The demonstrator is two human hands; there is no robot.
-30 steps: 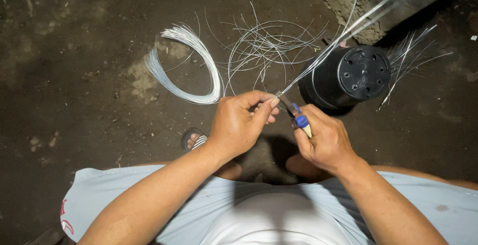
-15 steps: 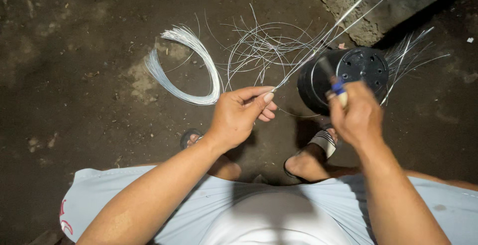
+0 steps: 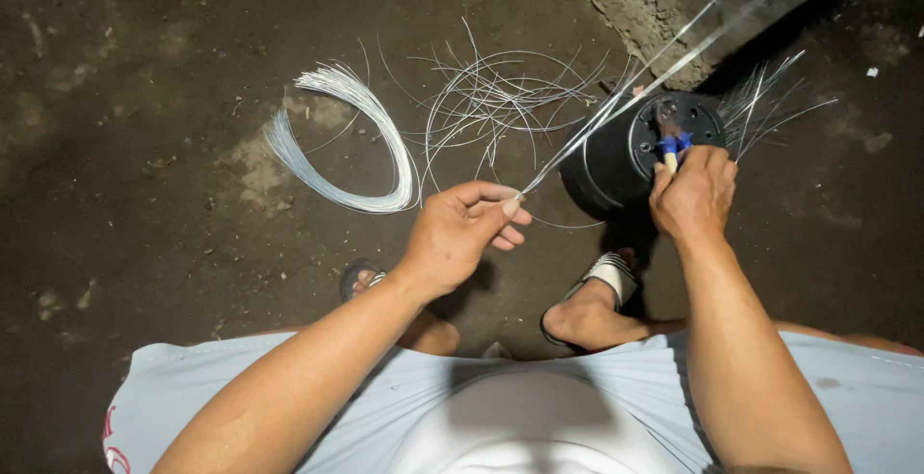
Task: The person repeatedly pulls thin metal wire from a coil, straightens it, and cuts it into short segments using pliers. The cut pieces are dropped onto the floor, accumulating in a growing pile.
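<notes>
Head view looks straight down on a dark, rough earthen floor (image 3: pixel 125 79), mottled and gritty, with a crumbling grey concrete edge (image 3: pixel 635 2) at the top.

The landmark is a round black plastic pot (image 3: pixel 626 156), lying on its side on the floor with its holed base facing the camera. Left of the pot lies a loose tangle of thin curved metal wires (image 3: pixel 500 99), springy and shiny. Further left of that is a tidy curved bundle of pale silvery wires (image 3: pixel 361 156), bent into an arc. Right of the pot a fan of straight thin wires (image 3: pixel 770 99) spreads outward.

A long flat shiny metal strip (image 3: pixel 616 108) has its long axis on a diagonal: its near end sits just left of the pot and it crosses above the pot's upper rim toward the top right.

The left hand (image 3: pixel 462 233) pinches the strip's near end between thumb and forefinger, other fingers curled. The right hand (image 3: pixel 693 195) is closed around a small blue-handled tool (image 3: pixel 671 147), held over the pot's base.

Below the pot, two sandalled feet (image 3: pixel 587 306) rest on the floor.
</notes>
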